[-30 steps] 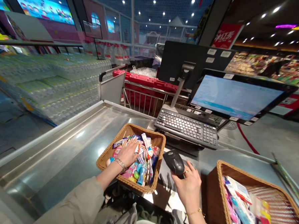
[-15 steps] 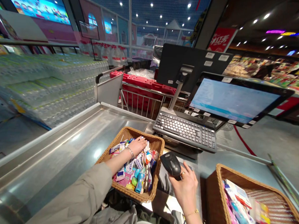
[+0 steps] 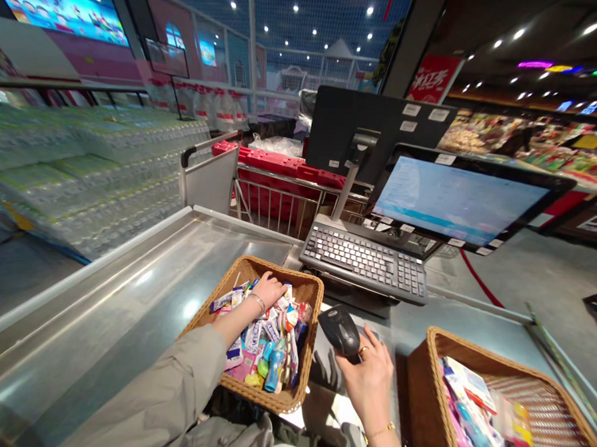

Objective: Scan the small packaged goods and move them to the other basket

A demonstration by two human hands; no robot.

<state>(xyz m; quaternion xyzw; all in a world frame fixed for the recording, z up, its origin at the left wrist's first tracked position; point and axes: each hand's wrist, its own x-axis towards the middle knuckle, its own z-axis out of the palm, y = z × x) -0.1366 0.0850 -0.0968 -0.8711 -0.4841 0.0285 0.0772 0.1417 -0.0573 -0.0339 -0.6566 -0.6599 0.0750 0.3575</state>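
My left hand [image 3: 269, 290] reaches into a wicker basket [image 3: 305, 364] full of small colourful packets [image 3: 267, 342], its fingers curled down on the packets at the far side; what they grip is hidden. My right hand [image 3: 368, 374] is closed round the handle of a black barcode scanner [image 3: 340, 328], held upright over the steel counter between the two baskets. A second wicker basket [image 3: 422, 390] with toothbrush packs [image 3: 469, 406] sits to the right.
A keyboard [image 3: 364, 260] and a tilted lit screen [image 3: 460, 200] stand behind the baskets, with a black monitor back [image 3: 368, 124] further off. A steel conveyor counter [image 3: 124, 308] runs left. Red shopping baskets in a trolley [image 3: 285, 183] and stacked water bottles [image 3: 81, 172] lie beyond.
My left hand has moved from the middle of the basket to its far side. My right hand with the scanner has shifted slightly left.
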